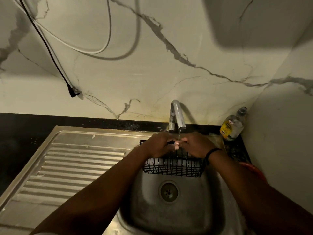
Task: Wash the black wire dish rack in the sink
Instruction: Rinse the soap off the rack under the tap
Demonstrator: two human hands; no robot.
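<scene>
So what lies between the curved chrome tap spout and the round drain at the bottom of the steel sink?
In the head view, below the tap spout and above the drain: both hands gripping the black wire dish rack, left hand, right hand.

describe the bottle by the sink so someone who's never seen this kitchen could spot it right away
Start at the steel sink and its curved chrome tap. Look right of the tap, into the corner where the two walls meet: the bottle stands there on the dark counter. It is clear plastic with a yellow label, the only bottle in view.
</scene>
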